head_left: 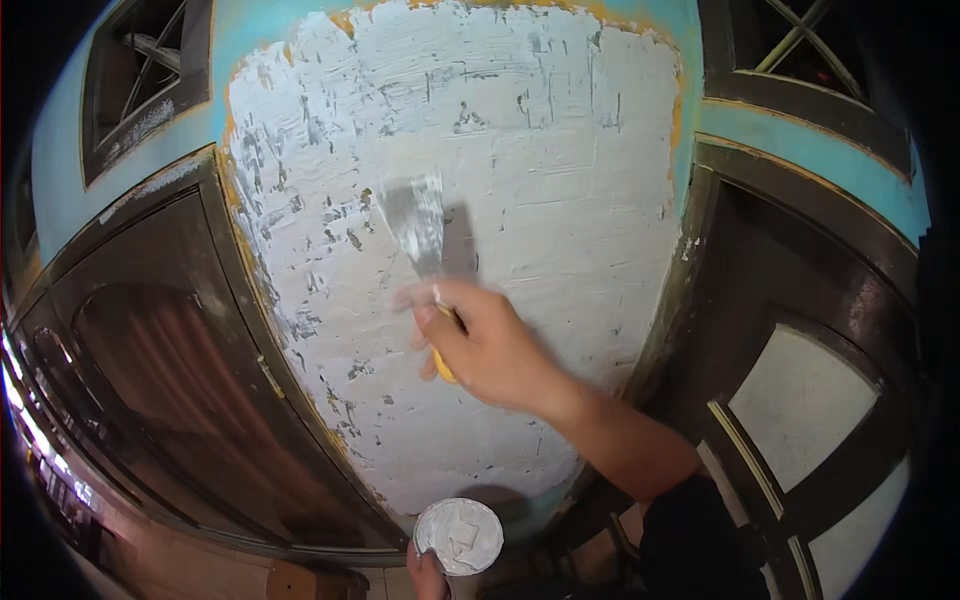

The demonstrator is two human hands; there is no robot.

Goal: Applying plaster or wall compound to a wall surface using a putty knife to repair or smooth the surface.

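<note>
My right hand [480,335] is closed round the yellow handle of a putty knife [416,222]. Its wide metal blade points up and is smeared with white, near the wall's middle, with a shadow beside it; whether it touches is unclear. White filler [560,230] coats the wall in rough strokes, with grey spots and scratches showing through, mostly at the left and top. Low in the picture, my left hand [428,578] holds a round tub [459,537] of white paste by its side; only part of that hand shows.
Turquoise paint [265,25] with orange-brown edging borders the filler. A dark wooden door [160,330] stands at the left, another dark door [760,240] with pale panels at the right. A brown wooden stool [300,582] sits on the tiled floor at lower left.
</note>
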